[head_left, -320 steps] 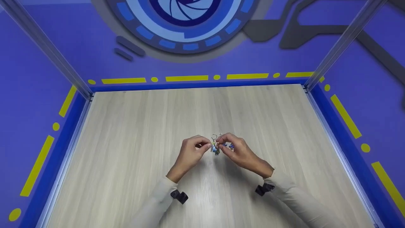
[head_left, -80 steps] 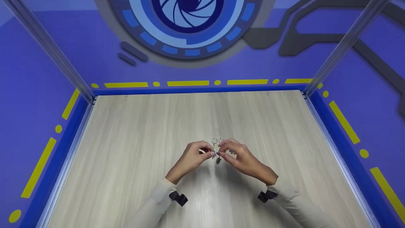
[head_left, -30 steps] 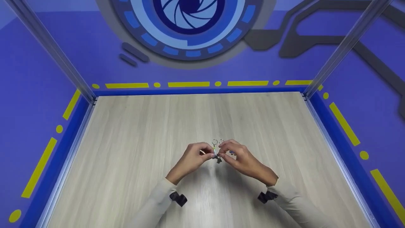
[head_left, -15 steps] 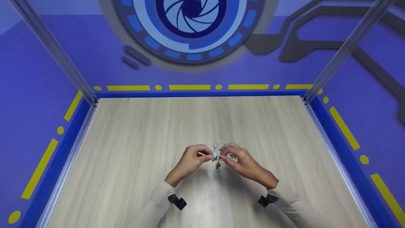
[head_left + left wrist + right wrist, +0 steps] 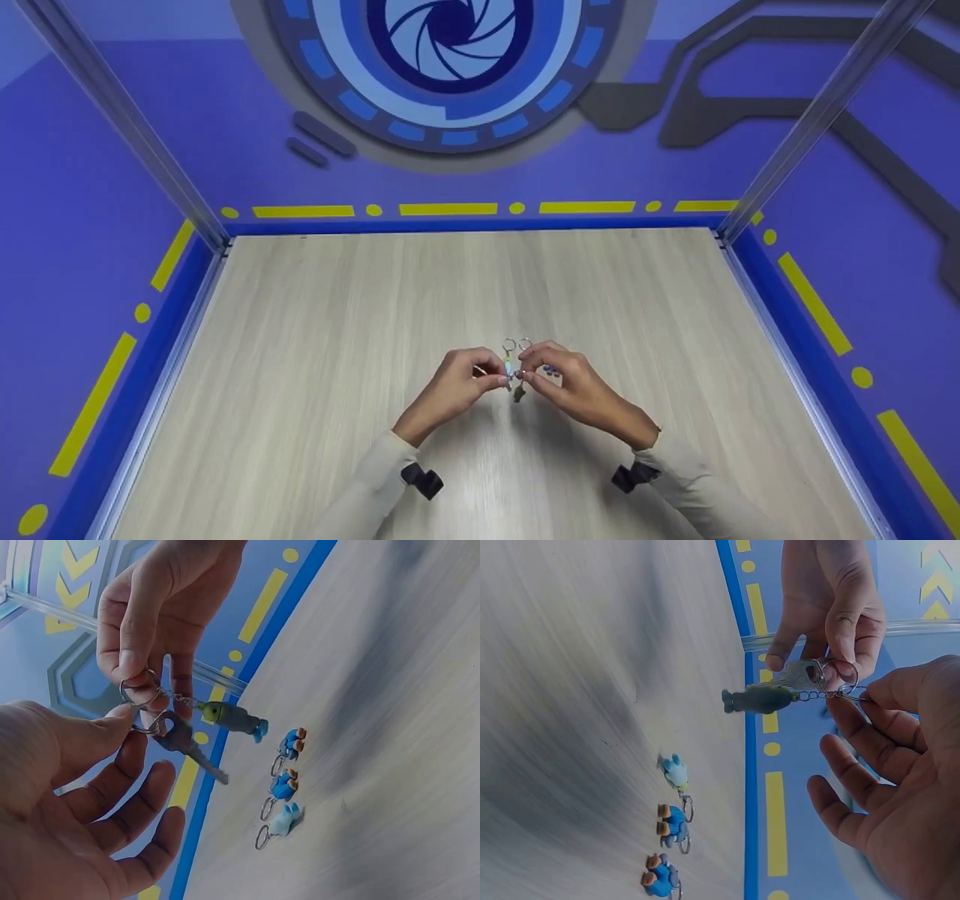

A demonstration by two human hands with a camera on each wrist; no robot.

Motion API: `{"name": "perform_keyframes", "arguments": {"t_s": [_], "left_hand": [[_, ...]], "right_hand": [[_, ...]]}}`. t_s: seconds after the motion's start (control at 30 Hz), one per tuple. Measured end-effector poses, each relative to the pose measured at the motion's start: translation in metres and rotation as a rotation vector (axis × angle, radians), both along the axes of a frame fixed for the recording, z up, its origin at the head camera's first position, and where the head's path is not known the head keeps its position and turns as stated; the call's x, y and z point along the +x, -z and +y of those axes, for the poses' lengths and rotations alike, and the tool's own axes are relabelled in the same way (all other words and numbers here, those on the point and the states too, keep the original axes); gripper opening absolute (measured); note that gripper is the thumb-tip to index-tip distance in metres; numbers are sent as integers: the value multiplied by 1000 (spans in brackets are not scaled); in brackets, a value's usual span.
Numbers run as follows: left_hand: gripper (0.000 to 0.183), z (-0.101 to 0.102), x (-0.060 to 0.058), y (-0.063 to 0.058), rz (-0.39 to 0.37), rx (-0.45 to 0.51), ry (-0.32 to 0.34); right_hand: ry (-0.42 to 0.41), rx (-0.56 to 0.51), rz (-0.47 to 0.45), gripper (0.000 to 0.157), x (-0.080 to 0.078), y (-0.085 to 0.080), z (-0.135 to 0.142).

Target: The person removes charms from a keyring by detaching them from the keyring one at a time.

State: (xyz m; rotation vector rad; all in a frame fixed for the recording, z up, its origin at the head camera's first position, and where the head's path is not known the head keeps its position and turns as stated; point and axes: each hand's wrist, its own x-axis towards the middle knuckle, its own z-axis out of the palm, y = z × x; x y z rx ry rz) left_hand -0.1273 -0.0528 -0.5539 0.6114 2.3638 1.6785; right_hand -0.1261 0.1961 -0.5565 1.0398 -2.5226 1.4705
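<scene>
My left hand (image 5: 454, 382) pinches a split ring (image 5: 150, 724) that carries a silver key (image 5: 177, 736). Close beside it, my right hand (image 5: 574, 382) pinches the ring (image 5: 853, 693) of a keychain, between thumb and forefinger. From that ring a short chain (image 5: 815, 696) leads to a dark grey-green figurine (image 5: 761, 700) with a yellow-green end. The two rings meet or overlap between the fingertips; whether they are linked I cannot tell. Below the hands on the table lie a pale blue figurine keychain (image 5: 285, 820) and two blue figurine keychains (image 5: 285, 784) with orange-brown ends.
The wood-grain table (image 5: 337, 300) is bordered by blue walls (image 5: 450, 180) with yellow marks. Metal posts (image 5: 142, 142) stand at the corners. A small black device (image 5: 422, 480) sits on each wrist.
Both hands stay close together, pinching the rings, with small finger shifts. The hands and table appear lower in the head view than 10.7 seconds ago, as the head camera has tilted up.
</scene>
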Motion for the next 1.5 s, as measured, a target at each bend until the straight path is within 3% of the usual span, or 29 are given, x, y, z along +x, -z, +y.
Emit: {"name": "perform_keyframes", "arguments": {"t_s": [0.47, 0.7, 1.07, 1.27, 1.5], "left_hand": [[5, 5, 0, -1, 52, -51, 0], [8, 6, 1, -2, 75, -29, -13], [7, 1, 2, 0, 64, 2, 32], [5, -5, 2, 1, 52, 24, 30], [6, -16, 5, 6, 60, 4, -21]], "right_hand": [[-17, -1, 31, 6, 1, 0, 0], [-30, 6, 71, 7, 0, 1, 0], [-15, -8, 55, 8, -1, 5, 6], [7, -3, 24, 5, -3, 7, 12], [96, 0, 99, 9, -5, 20, 33]]}}
